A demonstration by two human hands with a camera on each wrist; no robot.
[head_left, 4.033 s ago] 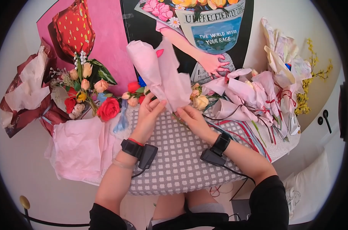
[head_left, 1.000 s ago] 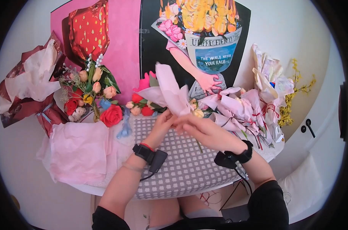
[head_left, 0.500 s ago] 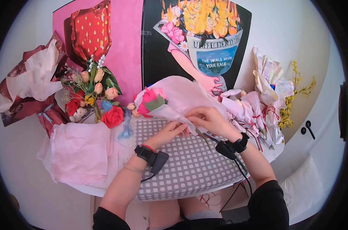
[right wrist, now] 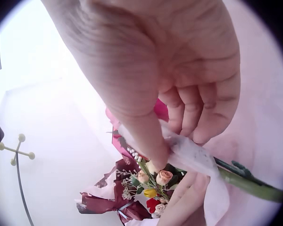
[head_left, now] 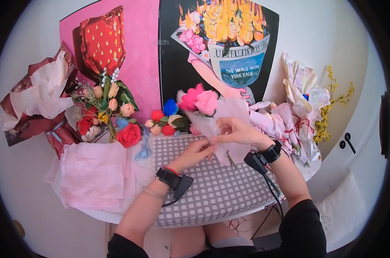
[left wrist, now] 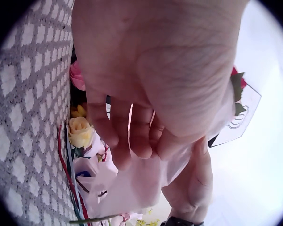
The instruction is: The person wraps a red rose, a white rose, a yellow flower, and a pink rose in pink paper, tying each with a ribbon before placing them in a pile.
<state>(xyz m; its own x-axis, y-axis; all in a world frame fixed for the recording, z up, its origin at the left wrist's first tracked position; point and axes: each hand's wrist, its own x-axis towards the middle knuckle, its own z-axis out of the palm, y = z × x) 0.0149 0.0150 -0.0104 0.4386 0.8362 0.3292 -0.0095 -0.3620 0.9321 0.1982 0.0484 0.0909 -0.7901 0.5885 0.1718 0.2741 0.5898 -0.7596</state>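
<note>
Pink roses stand up out of pale pink wrapping paper in front of my body. My left hand grips the wrapped bundle low down, its fingers curled round the paper. From the other side my right hand pinches a fold of the paper between thumb and fingers. Green stems stick out under the hands, lying over the lower part of the paper; in the right wrist view a thick green stem passes beside the paper edge. The wrap hides the middle of the stems.
A stack of pink paper sheets lies at the left of the table. Behind it are loose flowers, among them a red rose, and a maroon-wrapped bouquet. Several small wrapped bunches lie at the right. A grey checked cloth covers the table's middle.
The bundle has turned: its blooms, hidden behind paper and then pointing left, now face up toward the back. My right hand has come off the left and pinches the paper beside it.
</note>
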